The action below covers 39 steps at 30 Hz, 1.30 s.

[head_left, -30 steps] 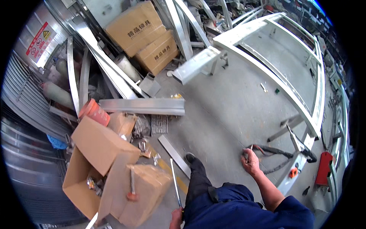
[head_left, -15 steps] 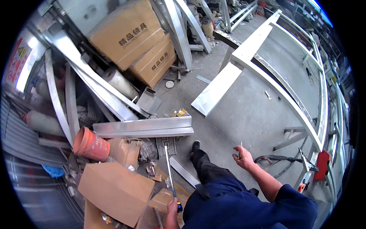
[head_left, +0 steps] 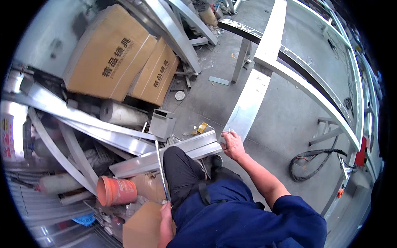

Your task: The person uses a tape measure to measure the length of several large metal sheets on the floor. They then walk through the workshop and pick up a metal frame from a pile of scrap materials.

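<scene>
Far left of the frame, long metal bars (head_left: 109, 134) slant in from the edge, the orange bucket (head_left: 118, 191) standing just below them. Above, two brown cartons (head_left: 109, 62) crowd the upper left, so this side is tight. Lower centre-left, here's the left hand (head_left: 166, 211), clamped on the tape measure (head_left: 161, 169); its blade pokes up toward the middle, its tip overlapping the bars' lower ends in view. Right beside it comes the bent knee, across a ridged metal channel (head_left: 140, 162) whose right end stops near the centre. And there, dead centre, the right hand (head_left: 232, 145), fingers curled at the near end of a flat silver beam (head_left: 248, 105); contact or grip, I can't tell! That beam runs up to the big frame (head_left: 308, 84), its long edge sweeping down to the right. Between them, grey floor (head_left: 277, 120) gives room to move, down to the looped cable (head_left: 292, 167) at lower right.
</scene>
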Available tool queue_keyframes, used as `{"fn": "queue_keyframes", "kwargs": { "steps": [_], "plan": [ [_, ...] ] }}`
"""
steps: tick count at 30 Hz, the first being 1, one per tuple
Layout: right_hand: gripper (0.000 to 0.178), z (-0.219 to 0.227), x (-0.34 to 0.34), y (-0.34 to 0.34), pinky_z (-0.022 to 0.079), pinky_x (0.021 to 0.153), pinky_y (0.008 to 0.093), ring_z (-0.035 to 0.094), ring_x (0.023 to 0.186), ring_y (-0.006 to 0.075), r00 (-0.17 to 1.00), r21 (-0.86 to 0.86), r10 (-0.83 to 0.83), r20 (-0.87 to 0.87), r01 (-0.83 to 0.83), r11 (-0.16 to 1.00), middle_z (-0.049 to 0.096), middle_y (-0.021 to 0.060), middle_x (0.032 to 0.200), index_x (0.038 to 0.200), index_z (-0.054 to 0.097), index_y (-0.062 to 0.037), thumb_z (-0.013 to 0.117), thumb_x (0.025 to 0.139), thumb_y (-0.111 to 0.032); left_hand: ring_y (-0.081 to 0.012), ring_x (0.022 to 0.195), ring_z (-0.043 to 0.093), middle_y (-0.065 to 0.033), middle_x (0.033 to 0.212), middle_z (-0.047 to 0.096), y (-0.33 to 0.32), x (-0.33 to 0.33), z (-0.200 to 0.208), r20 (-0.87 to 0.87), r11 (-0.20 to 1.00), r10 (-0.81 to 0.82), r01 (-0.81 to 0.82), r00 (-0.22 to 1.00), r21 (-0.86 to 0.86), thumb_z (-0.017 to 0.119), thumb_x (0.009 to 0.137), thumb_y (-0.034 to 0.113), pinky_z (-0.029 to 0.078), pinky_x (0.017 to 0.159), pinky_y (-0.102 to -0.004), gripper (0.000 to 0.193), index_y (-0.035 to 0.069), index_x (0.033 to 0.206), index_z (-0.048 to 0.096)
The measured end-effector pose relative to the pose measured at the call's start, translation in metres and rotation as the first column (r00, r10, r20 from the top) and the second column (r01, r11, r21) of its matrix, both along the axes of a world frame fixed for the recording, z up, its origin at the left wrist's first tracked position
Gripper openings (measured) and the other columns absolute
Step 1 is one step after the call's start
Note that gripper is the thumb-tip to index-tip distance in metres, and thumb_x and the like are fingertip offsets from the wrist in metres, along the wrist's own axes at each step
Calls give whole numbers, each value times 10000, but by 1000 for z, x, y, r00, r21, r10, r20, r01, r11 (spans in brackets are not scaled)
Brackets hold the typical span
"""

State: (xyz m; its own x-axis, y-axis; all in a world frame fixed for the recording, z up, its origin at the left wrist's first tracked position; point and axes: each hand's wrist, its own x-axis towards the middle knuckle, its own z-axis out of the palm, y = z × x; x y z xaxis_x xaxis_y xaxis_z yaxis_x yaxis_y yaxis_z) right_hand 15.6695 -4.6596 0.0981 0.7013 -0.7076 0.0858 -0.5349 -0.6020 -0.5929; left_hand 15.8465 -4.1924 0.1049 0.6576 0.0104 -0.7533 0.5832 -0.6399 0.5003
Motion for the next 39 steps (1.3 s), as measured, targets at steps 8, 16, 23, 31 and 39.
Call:
{"fn": "queue_keyframes", "kwargs": {
  "steps": [8,16,23,31,39],
  "plan": [
    [245,-8,34,-26,396,842,410,502,1054,257,1000,-73,-24,14,25,997,584,58,971,1022,542,-134,615,797,-196,-151,713,574,-56,801,650,-144,173,8,-122,962,-270,274,955,19,625,897,277,472,682,-296,273,11,892,685],
    [272,8,58,-51,428,721,378,552,888,241,974,-21,-194,-118,193,981,571,32,804,967,587,-157,686,717,-196,-154,745,584,-61,824,674,-330,347,-53,-163,746,-629,650,760,148,650,879,218,475,700,-331,243,-18,907,703],
    [263,43,104,-82,498,799,395,604,917,302,827,275,-394,-401,519,809,638,107,905,1019,582,-105,656,779,-183,-139,795,590,-57,863,675,-525,417,-8,-220,629,-748,775,627,70,608,901,280,463,734,-299,312,-15,946,697],
    [350,43,237,-254,494,780,337,622,834,213,527,681,-771,-358,712,171,653,124,909,1053,586,-47,671,842,-312,-143,869,602,-56,937,690,-684,466,-17,-313,524,-812,851,492,-22,630,886,334,462,795,-300,337,27,998,711],
    [652,9,268,-491,473,866,344,604,963,247,771,783,-539,-340,549,292,636,152,1037,1097,604,-24,700,737,-558,-150,808,612,-74,877,693,-858,504,-35,-188,421,-879,899,437,120,608,894,337,472,760,-310,333,29,980,702]
  ]
}}
